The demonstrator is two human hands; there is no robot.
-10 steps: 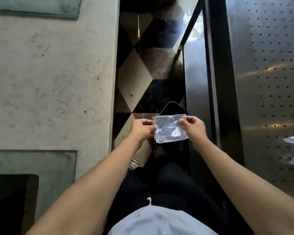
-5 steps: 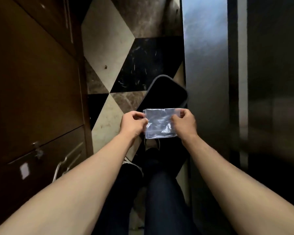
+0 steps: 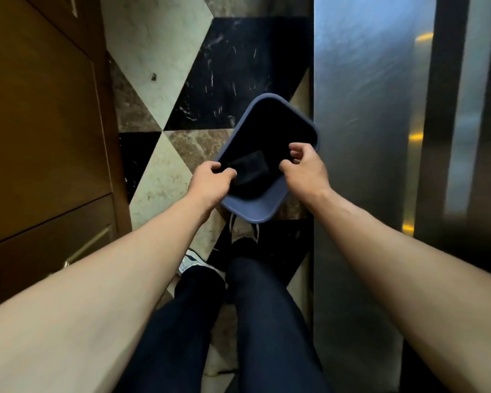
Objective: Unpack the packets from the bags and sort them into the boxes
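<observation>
Down in the blue bin (image 3: pixel 255 214), which stands on the patterned floor (image 3: pixel 153 66) just ahead of the person's shoes (image 3: pixel 243 228), there is a dim rectangular shape (image 3: pixel 250 168) against the dark inside; it may be a clear plastic bag lying or falling there, but the interior is too dark for me to be sure. Both hands hover over the bin's near half, apart from each other with that shape between them. The left hand (image 3: pixel 211 181) has its fingers curled in loosely and I see nothing in it; the right hand (image 3: pixel 305 168) has thumb and fingers bent with a narrow gap, and it too looks empty. I take this as the letting-go of an emptied bag, so the step to do well is simple: release only while the hands are over the opening, check nothing clings to the fingers, since thin film sticks and drifts, then draw both hands straight back toward the body without knocking the rim. No packets or sorting boxes are in view here, so the person would have to turn back to them. To the left is a brown wooden cabinet (image 3: pixel 40 123), to the right a brushed metal panel (image 3: pixel 366 80). I can read no brand, label or writing anywhere.
</observation>
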